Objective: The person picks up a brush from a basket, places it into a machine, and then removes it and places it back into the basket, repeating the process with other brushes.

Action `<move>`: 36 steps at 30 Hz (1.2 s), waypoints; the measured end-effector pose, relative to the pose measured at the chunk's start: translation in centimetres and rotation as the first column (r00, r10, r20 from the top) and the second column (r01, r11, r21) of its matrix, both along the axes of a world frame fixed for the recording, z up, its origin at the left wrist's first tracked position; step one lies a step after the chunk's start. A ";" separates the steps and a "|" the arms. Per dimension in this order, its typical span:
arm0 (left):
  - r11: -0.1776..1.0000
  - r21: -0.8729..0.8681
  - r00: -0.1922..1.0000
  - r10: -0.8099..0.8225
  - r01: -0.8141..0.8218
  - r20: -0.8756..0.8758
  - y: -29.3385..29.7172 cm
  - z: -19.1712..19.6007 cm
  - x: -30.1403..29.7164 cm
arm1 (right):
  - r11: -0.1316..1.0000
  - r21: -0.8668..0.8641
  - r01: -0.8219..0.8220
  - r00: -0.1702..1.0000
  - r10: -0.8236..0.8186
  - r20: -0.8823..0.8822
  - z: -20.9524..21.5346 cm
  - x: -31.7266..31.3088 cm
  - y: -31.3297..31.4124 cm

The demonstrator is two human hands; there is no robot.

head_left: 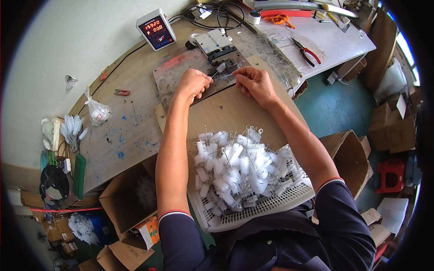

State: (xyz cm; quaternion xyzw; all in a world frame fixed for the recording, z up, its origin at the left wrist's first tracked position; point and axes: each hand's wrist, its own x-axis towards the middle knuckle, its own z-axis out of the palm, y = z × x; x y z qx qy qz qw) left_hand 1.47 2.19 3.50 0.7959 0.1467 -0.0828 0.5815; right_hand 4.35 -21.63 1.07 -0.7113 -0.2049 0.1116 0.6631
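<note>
My left hand (193, 84) and my right hand (254, 82) reach forward to a small metal machine (219, 47) on the workbench. Both hands pinch the ends of a thin wire brush (222, 72) held across the machine's front jaw; the brush is small and partly hidden by my fingers. On my lap rests a white perforated tray (271, 204) heaped with several white twisted-wire brushes (239, 169). A brown cardboard sheet (226, 113) lies between the tray and the machine.
A digital counter with red digits (156, 29) stands at the bench's far left. Red-handled pliers (306, 50) lie on the white table at the right. A knotted plastic bag (97, 112), a brush bundle (72, 131) and open cardboard boxes (131, 194) (350, 158) surround me.
</note>
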 end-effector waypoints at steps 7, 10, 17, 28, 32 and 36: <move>0.997 -0.017 0.997 -0.070 0.070 -0.028 0.5 0.6 0.2 | 1.000 0.010 -0.006 1.000 0.006 -0.012 -0.2 0.1 -0.3; 0.996 -0.049 0.997 -0.076 0.075 -0.020 1.0 0.5 -0.1 | 1.000 0.007 -0.005 1.000 0.005 -0.009 0.0 -0.2 -0.1; 0.986 -0.121 0.985 0.132 -0.119 0.112 -0.3 -0.1 -0.2 | 1.000 -0.012 0.006 1.000 -0.006 -0.024 0.1 -0.1 -0.3; 0.985 -0.164 0.986 0.077 -0.052 0.148 0.1 -0.8 0.5 | 1.000 -0.024 0.010 1.000 -0.010 0.004 0.2 -0.2 0.0; 0.981 -0.192 0.988 0.051 -0.023 0.144 0.4 -0.6 0.5 | 0.999 -0.039 0.009 1.000 -0.010 -0.010 0.5 -0.3 0.0; 0.981 -0.191 0.989 0.050 -0.023 0.137 0.6 -0.7 0.6 | 0.999 -0.034 0.004 1.000 -0.005 -0.008 0.5 -0.3 0.1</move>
